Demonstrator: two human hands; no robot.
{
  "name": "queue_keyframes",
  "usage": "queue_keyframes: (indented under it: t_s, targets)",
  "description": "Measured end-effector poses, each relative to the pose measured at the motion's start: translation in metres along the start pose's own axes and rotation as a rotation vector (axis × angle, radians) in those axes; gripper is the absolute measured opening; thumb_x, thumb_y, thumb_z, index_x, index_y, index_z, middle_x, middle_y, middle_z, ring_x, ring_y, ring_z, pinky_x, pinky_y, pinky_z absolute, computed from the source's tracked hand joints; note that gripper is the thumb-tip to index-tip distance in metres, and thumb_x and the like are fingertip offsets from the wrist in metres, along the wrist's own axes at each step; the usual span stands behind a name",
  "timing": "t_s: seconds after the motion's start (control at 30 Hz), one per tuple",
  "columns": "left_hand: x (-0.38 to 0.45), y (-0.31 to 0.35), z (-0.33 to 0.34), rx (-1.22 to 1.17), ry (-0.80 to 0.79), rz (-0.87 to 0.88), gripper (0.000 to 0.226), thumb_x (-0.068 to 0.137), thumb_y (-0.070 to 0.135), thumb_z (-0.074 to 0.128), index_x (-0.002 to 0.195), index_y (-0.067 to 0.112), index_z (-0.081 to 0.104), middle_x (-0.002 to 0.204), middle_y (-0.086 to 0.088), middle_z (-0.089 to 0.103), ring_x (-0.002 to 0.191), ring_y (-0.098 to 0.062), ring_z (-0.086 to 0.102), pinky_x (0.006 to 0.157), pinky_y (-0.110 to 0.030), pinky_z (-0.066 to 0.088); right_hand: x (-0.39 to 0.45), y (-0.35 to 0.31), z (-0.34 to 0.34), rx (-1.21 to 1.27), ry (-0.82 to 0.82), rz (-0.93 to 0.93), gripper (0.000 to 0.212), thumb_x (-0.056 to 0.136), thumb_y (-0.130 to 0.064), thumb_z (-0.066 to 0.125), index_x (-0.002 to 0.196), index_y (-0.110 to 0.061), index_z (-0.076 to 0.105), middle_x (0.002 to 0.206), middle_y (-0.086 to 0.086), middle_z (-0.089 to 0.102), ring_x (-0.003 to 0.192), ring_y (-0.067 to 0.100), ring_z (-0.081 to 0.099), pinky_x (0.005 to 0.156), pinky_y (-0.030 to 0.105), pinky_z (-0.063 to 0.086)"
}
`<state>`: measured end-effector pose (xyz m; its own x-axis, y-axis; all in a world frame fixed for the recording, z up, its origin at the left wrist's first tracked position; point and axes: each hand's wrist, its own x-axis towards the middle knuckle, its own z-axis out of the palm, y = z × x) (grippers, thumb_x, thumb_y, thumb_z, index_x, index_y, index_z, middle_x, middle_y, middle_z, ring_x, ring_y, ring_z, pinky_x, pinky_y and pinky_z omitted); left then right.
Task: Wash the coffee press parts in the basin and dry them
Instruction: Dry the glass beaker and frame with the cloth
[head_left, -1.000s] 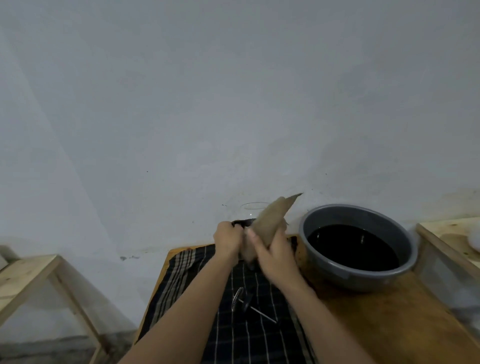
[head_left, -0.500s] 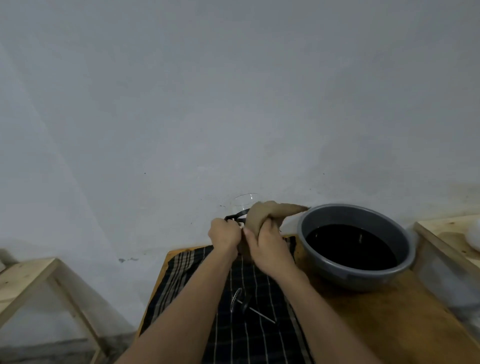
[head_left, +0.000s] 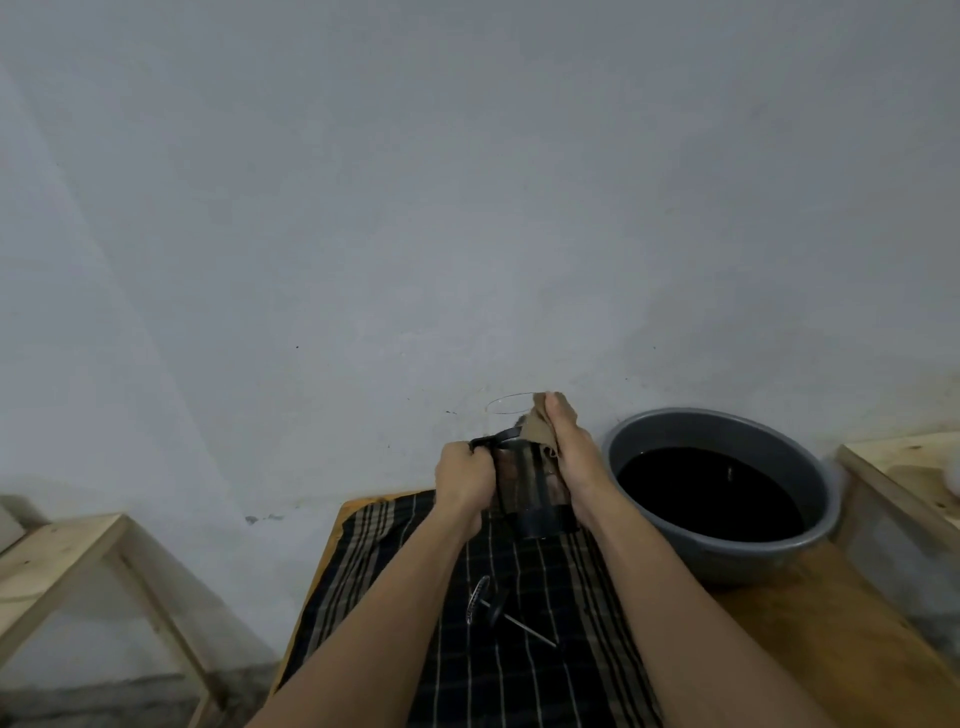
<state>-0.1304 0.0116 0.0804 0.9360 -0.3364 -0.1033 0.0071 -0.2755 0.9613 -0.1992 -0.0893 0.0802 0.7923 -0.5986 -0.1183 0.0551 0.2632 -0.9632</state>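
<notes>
From the head view, the brown cloth is now sitting bunched at the glass rim, where half a second ago it was draped in a rounded lump over the top and a second ago it was sticking up in a point. The right hand is pinching that cloth against the far side of the coffee press carafe, fingers reaching up to the rim. The left hand is staying clenched round the carafe's black handle, much as before. The carafe itself is standing upright at the far end of the checked towel, its clear top showing more plainly than earlier.

The grey basin is sitting just right of the carafe on the wooden table, holding dark liquid (too dark to see into). The plunger is lying on the towel between the forearms.
</notes>
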Motion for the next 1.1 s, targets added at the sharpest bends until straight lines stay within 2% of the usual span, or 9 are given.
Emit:
queue_keyframes:
  t_s: [0.17, 0.3, 0.4, 0.47, 0.57, 0.67, 0.8, 0.97, 1.1]
  targets:
    - [0.004, 0.009, -0.009, -0.404, 0.082, -0.230, 0.027, 0.087, -0.011, 0.034, 0.079, 0.001, 0.057, 0.065, -0.011, 0.055, 0.044, -0.016, 0.048, 0.035, -0.018, 0.041, -0.012, 0.020, -0.003, 0.213, -0.071, 0.023, 0.043, 0.091, -0.038, 0.061, 0.125, -0.011, 0.061, 0.111, 0.013, 0.070, 0.101, 0.027, 0.067, 0.089, 0.040, 0.054]
    - [-0.006, 0.012, -0.006, -0.575, 0.181, -0.343, 0.027, 0.089, -0.013, 0.030, 0.082, 0.000, 0.052, 0.064, -0.013, 0.049, 0.034, -0.015, 0.048, 0.032, -0.016, 0.040, -0.024, 0.031, 0.006, 0.317, 0.193, -0.096, 0.034, 0.094, -0.041, 0.055, 0.126, -0.029, 0.055, 0.124, 0.002, 0.063, 0.118, 0.021, 0.058, 0.108, 0.046, 0.042]
    - [-0.008, 0.019, -0.004, -0.728, 0.218, -0.407, 0.033, 0.092, -0.012, 0.028, 0.069, 0.006, 0.043, 0.057, -0.006, 0.040, 0.017, -0.007, 0.034, 0.027, -0.008, 0.028, -0.045, 0.036, 0.018, 0.151, 0.223, -0.269, 0.021, 0.099, -0.036, 0.047, 0.119, -0.034, 0.052, 0.120, -0.010, 0.060, 0.112, 0.002, 0.056, 0.102, 0.026, 0.044]
    - [-0.014, 0.023, -0.001, -0.757, 0.206, -0.422, 0.029, 0.093, -0.009, 0.028, 0.073, 0.004, 0.045, 0.046, -0.009, 0.047, 0.028, -0.012, 0.043, 0.029, -0.016, 0.032, -0.051, 0.037, 0.028, -0.098, 0.192, -0.383, 0.019, 0.099, -0.039, 0.044, 0.116, -0.033, 0.050, 0.113, -0.017, 0.055, 0.105, -0.011, 0.052, 0.090, 0.005, 0.040]
    - [-0.021, 0.023, 0.005, -0.730, 0.252, -0.431, 0.031, 0.092, -0.011, 0.034, 0.066, 0.000, 0.044, 0.050, -0.015, 0.049, 0.051, -0.020, 0.042, 0.036, -0.027, 0.038, -0.050, 0.046, 0.040, -0.488, 0.234, -0.525, 0.059, 0.093, -0.057, 0.037, 0.121, -0.010, 0.058, 0.120, 0.001, 0.059, 0.114, 0.009, 0.055, 0.100, 0.019, 0.041]
    - [-0.020, 0.023, 0.006, -0.774, 0.279, -0.392, 0.035, 0.091, -0.015, 0.031, 0.065, 0.002, 0.045, 0.053, -0.014, 0.048, 0.050, -0.018, 0.039, 0.024, -0.016, 0.032, -0.059, 0.058, 0.038, -0.502, 0.250, -0.563, 0.036, 0.099, -0.035, 0.048, 0.122, -0.009, 0.057, 0.120, 0.001, 0.059, 0.112, 0.009, 0.054, 0.102, 0.026, 0.044]
    - [-0.014, 0.015, 0.008, -0.788, 0.248, -0.404, 0.031, 0.085, -0.015, 0.032, 0.065, 0.003, 0.047, 0.046, -0.009, 0.049, 0.043, -0.011, 0.026, 0.029, -0.010, 0.025, -0.055, 0.059, 0.029, -0.419, 0.224, -0.478, 0.032, 0.099, -0.032, 0.047, 0.124, -0.013, 0.054, 0.117, -0.002, 0.058, 0.109, 0.005, 0.055, 0.100, 0.029, 0.047]
    - [-0.021, 0.026, 0.016, -0.833, 0.162, -0.392, 0.030, 0.083, -0.014, 0.039, 0.063, 0.004, 0.050, 0.039, -0.003, 0.048, 0.037, -0.010, 0.027, 0.032, -0.013, 0.027, -0.047, 0.030, 0.037, 0.075, 0.162, -0.248, 0.057, 0.099, -0.042, 0.043, 0.150, -0.022, 0.026, 0.133, -0.009, 0.042, 0.120, 0.004, 0.041, 0.097, 0.021, 0.035]
    - [-0.019, 0.024, 0.020, -0.759, 0.249, -0.338, 0.028, 0.084, -0.013, 0.040, 0.064, 0.002, 0.054, 0.056, -0.007, 0.046, 0.038, -0.015, 0.037, 0.034, -0.018, 0.037, -0.049, 0.025, 0.034, 0.229, 0.224, -0.084, 0.029, 0.097, -0.043, 0.049, 0.113, -0.020, 0.056, 0.100, -0.009, 0.059, 0.089, 0.003, 0.056, 0.074, 0.018, 0.043]
